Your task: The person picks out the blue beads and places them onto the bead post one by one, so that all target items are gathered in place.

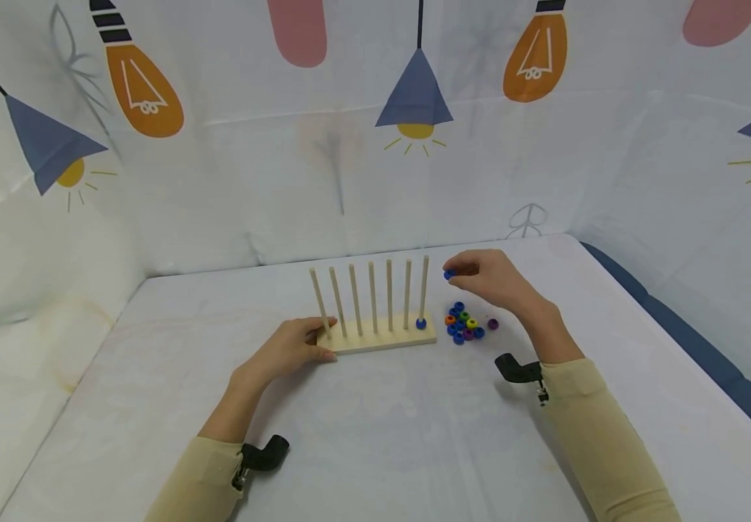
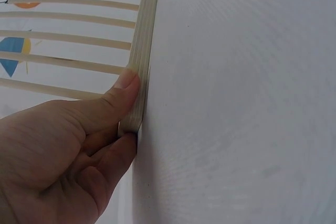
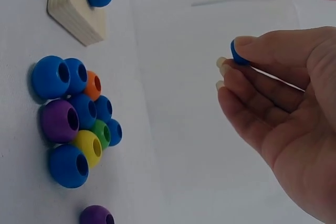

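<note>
Right hand [image 1: 489,275] pinches a blue bead [image 3: 239,59] between thumb and fingertips, raised above the table, at about 2 o'clock from the middle of the peg rack [image 1: 378,337]. Left hand [image 1: 291,346] grips the rack's 9 o'clock end, thumb on the near side; firm, even pressure there should stop the base sliding or tipping. Rightmost peg [image 1: 424,290] stands near the held bead, toward 9 o'clock, with one blue bead [image 1: 421,324] at its foot; the other pegs are bare. Step in hand, as judged: threading a bead. Hole direction of the held bead: cannot tell, fingers cover it. Advice: turn the hole vertical, hold the bead by its sides so that fingertips clear the bore, centre it over the peg tip, lower straight, then release. Loose beads [image 1: 460,324] lie at 3 o'clock from the rack; a low wrist could scatter them.
</note>
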A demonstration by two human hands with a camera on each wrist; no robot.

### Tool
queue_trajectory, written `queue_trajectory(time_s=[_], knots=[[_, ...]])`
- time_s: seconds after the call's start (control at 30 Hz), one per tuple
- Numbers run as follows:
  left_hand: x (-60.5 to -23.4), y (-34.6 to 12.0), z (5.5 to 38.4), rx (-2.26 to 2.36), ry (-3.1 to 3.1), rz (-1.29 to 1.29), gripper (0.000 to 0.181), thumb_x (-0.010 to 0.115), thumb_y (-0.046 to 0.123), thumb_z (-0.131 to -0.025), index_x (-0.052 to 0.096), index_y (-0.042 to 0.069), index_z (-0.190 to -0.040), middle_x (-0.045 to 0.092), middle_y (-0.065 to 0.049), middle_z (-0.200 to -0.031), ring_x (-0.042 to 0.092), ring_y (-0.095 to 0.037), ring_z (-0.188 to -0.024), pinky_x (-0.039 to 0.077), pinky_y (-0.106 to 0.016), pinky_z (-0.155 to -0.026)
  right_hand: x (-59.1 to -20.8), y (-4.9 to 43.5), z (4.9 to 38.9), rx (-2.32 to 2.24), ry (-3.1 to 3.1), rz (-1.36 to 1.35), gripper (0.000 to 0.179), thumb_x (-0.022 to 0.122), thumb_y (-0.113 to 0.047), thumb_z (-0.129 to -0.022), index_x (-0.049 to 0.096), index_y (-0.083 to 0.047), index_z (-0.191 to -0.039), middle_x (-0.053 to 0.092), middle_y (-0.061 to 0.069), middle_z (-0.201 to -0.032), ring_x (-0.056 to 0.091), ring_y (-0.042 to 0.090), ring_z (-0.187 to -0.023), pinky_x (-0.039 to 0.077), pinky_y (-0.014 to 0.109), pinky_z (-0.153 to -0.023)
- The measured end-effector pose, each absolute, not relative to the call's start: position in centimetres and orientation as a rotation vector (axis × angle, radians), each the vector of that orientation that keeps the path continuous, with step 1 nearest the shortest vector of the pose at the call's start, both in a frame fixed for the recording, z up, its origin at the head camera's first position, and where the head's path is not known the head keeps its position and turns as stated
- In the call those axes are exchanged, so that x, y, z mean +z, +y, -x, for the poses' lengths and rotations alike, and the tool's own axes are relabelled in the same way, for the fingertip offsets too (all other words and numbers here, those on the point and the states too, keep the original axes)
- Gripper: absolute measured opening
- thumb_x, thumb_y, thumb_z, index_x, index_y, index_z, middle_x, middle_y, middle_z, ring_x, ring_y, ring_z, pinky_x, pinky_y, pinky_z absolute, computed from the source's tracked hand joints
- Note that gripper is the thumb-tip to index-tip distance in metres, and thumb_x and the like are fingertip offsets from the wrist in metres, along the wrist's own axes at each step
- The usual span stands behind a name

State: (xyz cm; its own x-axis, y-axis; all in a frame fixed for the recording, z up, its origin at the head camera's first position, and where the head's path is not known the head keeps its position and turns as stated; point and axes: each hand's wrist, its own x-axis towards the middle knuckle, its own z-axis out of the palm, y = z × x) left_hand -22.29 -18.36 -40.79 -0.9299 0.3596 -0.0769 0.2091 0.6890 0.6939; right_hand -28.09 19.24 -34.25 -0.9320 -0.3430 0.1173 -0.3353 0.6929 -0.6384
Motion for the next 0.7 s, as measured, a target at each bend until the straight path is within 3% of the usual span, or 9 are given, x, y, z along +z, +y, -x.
queue_trajectory(time_s=[0.53, 0.7], knots=[[-40.8, -18.5, 22.4, 1.055, 2.696, -0.459, 0.067, 0.080, 0.030, -0.083, 0.055, 0.015, -0.143, 0.051, -0.009, -0.150, 0.042, -0.029, -0.143, 0.040, -0.049, -0.113, -32.6, 18.2, 26.9, -1.221, 2.858, 0.723, 0.028, 0.066, -0.019, -0.096, 0.069, -0.011, -0.123, 0.070, 0.009, -0.119, 0.067, 0.024, -0.107, 0.056, 0.045, -0.093], [-40.9, -18.4, 22.5, 1.050, 2.698, -0.458, 0.067, 0.081, 0.029, -0.083, 0.055, 0.015, -0.143, 0.051, -0.010, -0.150, 0.042, -0.029, -0.143, 0.040, -0.049, -0.113, -32.7, 18.0, 26.8, -1.367, 2.843, 0.809, 0.026, 0.066, -0.016, -0.096, 0.070, -0.009, -0.121, 0.070, 0.007, -0.115, 0.065, 0.019, -0.103, 0.056, 0.032, -0.094]])
